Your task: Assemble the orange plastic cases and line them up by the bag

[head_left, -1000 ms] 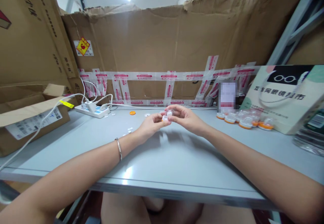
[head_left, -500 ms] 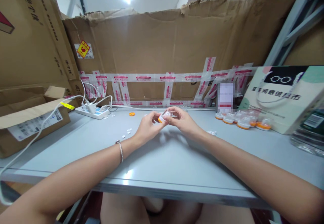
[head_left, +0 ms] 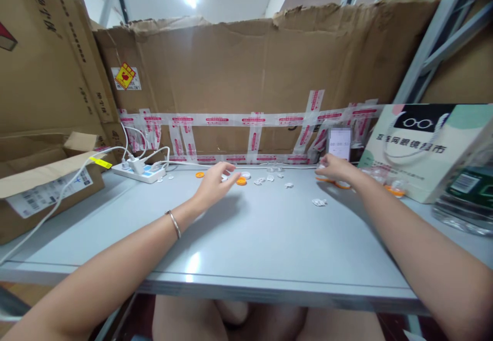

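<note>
My left hand (head_left: 215, 184) hovers over the left-centre of the table, thumb and fingers apart, nothing held. Just beyond its thumb lie an orange disc (head_left: 241, 181) and a white ring (head_left: 245, 175). Out to the right, my right hand (head_left: 339, 169) has its fingers closed at a small clear-topped piece with an orange base (head_left: 324, 178), at the left end of a group of similar pieces. My fingers partly hide it. Another clear-domed orange-based piece (head_left: 396, 189) stands farther right in that group. Several small white parts (head_left: 259, 181) are scattered between my hands.
A white power strip (head_left: 139, 170) with cables and an open carton (head_left: 50, 192) are at the left. A phone (head_left: 339, 143) leans at the back before a large cardboard sheet (head_left: 231, 69). A paper bag (head_left: 412, 151) and a plastic bottle (head_left: 468, 192) stand right. A white cluster (head_left: 319, 203) lies right of centre.
My hands have parted from the clear-topped piece they held together at the centre. My right hand has moved right to the group of pieces; my left hand has opened and drawn slightly left.
</note>
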The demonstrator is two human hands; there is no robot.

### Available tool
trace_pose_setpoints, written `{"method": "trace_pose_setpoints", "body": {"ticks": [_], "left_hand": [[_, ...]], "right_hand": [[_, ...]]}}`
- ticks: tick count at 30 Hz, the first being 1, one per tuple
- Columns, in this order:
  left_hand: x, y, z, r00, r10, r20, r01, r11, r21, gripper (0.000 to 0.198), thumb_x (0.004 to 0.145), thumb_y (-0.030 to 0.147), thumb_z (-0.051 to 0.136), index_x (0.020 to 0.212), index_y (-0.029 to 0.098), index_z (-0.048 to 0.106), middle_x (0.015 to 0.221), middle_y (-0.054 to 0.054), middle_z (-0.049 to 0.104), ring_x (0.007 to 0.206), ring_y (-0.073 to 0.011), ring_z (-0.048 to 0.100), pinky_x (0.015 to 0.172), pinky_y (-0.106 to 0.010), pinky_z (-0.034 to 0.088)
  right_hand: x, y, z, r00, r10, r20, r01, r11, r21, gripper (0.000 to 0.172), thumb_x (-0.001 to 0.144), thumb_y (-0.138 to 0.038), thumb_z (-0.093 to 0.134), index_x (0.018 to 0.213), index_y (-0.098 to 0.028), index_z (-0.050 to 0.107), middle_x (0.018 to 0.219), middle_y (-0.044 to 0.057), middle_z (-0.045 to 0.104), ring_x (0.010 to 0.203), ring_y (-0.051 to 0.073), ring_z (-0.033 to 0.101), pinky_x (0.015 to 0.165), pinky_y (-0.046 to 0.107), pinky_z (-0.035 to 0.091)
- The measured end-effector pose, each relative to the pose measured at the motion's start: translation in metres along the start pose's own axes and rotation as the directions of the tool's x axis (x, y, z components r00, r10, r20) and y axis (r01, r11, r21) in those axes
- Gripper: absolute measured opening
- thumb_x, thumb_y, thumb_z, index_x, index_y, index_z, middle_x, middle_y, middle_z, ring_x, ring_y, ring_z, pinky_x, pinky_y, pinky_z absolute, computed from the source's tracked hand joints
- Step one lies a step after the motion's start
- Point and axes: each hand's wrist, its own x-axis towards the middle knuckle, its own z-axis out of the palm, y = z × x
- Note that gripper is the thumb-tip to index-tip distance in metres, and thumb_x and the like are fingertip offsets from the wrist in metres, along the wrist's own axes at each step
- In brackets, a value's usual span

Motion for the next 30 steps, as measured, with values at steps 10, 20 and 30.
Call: {"method": "trace_pose_setpoints", "body": {"ticks": [10,20,30], "left_hand": [[0.041,-0.094,-0.062,0.956,-0.268,-0.122,0.294,0.844,0.448,0.025,0.073,0.021,0.047,0.089,0.011,0.062,0.095,-0.012,0.065,0.088,-0.0233,0.058,0.078,-0.03,0.041],[0.033,-0.116,-0.043,0.961,-0.24,0.135,0.129,0.827,0.547,0.013,0.067,0.023,0.057,0.074,0.015,0.064,0.082,-0.009,0.067,0.08,-0.0224,0.059,0.072,-0.028,0.043],[0.026,-0.07,-0.026,0.982,-0.04,0.182,-0.042,0.904,0.426,0.01,0.077,0.021,0.05,0.079,0.016,0.058,0.089,-0.005,0.063,0.084,-0.0149,0.057,0.077,-0.024,0.043]], "right_hand": [[0.002,0.006,0.003,0.999,0.023,0.046,-0.017,0.991,-0.136,0.026,0.06,-0.021,0.062,0.084,-0.014,0.06,0.082,0.015,0.063,0.079,0.029,0.06,0.058,0.033,0.041],[-0.005,-0.003,-0.002,0.97,-0.093,-0.223,0.055,0.984,-0.171,0.031,0.072,-0.038,0.051,0.093,-0.016,0.058,0.094,0.016,0.062,0.085,0.03,0.058,0.062,0.035,0.04],[-0.023,-0.035,-0.01,0.814,-0.312,-0.49,0.359,0.933,0.002,0.02,0.077,-0.029,0.044,0.085,-0.018,0.058,0.09,0.009,0.064,0.083,0.023,0.058,0.071,0.032,0.041]]}}
